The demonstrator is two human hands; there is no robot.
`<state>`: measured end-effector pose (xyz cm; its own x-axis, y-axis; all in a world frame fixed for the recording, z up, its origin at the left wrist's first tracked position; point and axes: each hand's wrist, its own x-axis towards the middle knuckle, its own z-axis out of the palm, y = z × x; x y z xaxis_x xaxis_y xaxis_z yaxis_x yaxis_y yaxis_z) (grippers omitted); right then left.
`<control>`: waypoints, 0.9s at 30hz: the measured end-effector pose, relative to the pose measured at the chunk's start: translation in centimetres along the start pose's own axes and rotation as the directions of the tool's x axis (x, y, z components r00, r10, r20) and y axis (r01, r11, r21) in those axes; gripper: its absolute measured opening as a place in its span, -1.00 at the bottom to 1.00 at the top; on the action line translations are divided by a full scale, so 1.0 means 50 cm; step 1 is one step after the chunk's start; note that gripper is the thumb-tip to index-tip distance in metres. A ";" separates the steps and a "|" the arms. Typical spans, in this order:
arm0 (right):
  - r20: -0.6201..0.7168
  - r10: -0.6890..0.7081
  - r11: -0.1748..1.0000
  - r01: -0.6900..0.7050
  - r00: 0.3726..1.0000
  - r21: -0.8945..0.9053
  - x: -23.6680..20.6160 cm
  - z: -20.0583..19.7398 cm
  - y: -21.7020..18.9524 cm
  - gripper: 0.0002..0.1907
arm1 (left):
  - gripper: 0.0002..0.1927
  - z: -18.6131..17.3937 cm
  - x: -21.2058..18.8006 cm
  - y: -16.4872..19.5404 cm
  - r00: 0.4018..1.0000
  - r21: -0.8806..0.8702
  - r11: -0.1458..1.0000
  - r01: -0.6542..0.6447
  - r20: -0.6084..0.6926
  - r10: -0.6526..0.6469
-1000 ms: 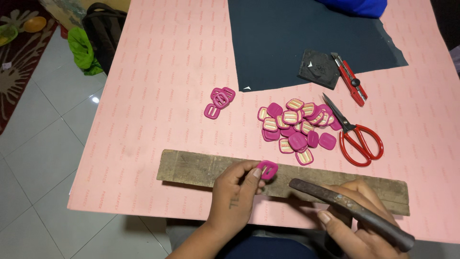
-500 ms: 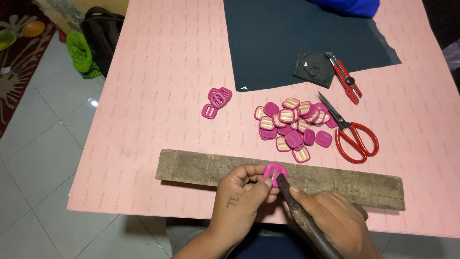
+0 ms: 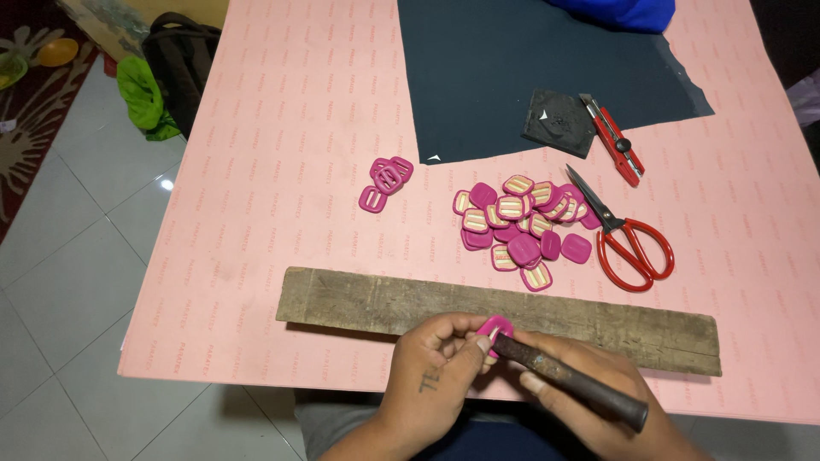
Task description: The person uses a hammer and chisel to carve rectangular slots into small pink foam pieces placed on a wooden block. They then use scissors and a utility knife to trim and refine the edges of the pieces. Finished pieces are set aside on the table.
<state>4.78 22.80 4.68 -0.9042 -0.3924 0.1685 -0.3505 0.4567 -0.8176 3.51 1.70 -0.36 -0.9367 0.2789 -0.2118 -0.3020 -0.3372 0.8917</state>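
- Working on one pink buckle (image 3: 495,327), held down on the wooden plank (image 3: 367,300) by the near edge of the desk.
- Pinching that buckle with the left hand (image 3: 431,371), fingers curled in tight around it.
- Gripping a dark, rusty metal tool (image 3: 568,380) with the right hand (image 3: 589,401), fingers closed all the way round the handle.
- Pressing the tip of the tool right against the buckle, so probably in the middle of poking or prying it.
- For the next bit, likely needing a firm pinch, a steady plank and left fingertips kept away from the tool tip.
- Sitting in the middle of the desk: a big pile of pink buckles (image 3: 521,226), some with pale bars showing.
- Just left of the pile, a small bunch of buckles (image 3: 386,179), kept apart.
- Lying right of the pile: red scissors (image 3: 628,235), with a red box cutter (image 3: 615,141) farther back.
- Spread at the far edge: dark cloth (image 3: 512,68) with a small dark patch (image 3: 557,121) on its corner.
- No box, bowl or tray to see on the pink desk cover (image 3: 282,128).
- Only a black bag (image 3: 184,60) on the floor off the far left corner; cannot tell what is inside.
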 end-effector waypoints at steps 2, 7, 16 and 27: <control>-0.095 -0.163 0.972 0.144 0.982 -0.184 -0.005 0.016 0.000 -0.47 | -0.78 -0.004 0.011 -0.002 0.996 0.084 0.996 0.021 -0.084 -0.014; -0.156 -0.190 0.923 0.122 0.969 -0.366 -0.017 0.022 -0.002 -0.43 | -0.75 -0.020 0.038 0.004 0.994 -0.045 0.999 0.017 -0.107 -0.022; -0.133 -0.329 0.888 0.258 0.935 -0.380 0.004 0.026 -0.012 -0.45 | -0.72 -0.013 0.027 0.028 0.985 -0.013 0.990 0.140 -0.102 -0.141; -0.075 -0.320 0.847 0.250 0.944 -0.470 -0.007 0.042 0.002 -0.44 | -0.78 -0.005 0.012 0.011 0.999 -0.071 0.997 0.026 -0.018 -0.028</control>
<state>5.59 21.32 3.41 -0.7600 -0.4571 0.4620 -0.6373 0.6636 -0.3917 2.75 1.44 -0.11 -0.9310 0.2719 -0.2435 -0.3383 -0.3924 0.8553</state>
